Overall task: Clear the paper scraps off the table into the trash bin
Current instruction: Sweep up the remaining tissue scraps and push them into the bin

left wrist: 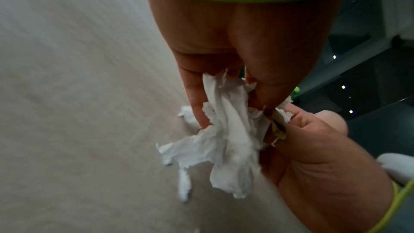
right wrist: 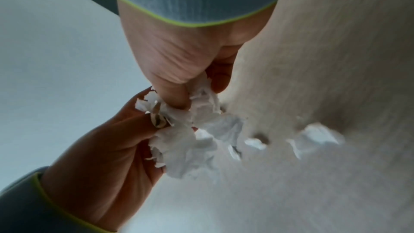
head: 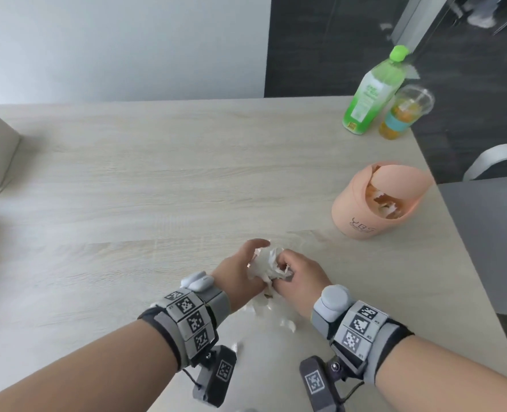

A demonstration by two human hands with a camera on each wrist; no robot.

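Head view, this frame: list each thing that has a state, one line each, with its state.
left hand: cupped against the paper wad
right hand: fingers curled, pinching the paper wad
paper wad: crumpled, held between both hands
loose scraps: lying on the table
trash bin: upright, flap tipped open, scraps inside
green bottle: upright, capped
plastic cup: upright, lidded

Left hand (left wrist: 224, 45) and right hand (left wrist: 313, 144) both grip a white paper wad (left wrist: 226, 139); loose scraps (left wrist: 184, 182) on bench (left wrist: 78, 112) beside wad.
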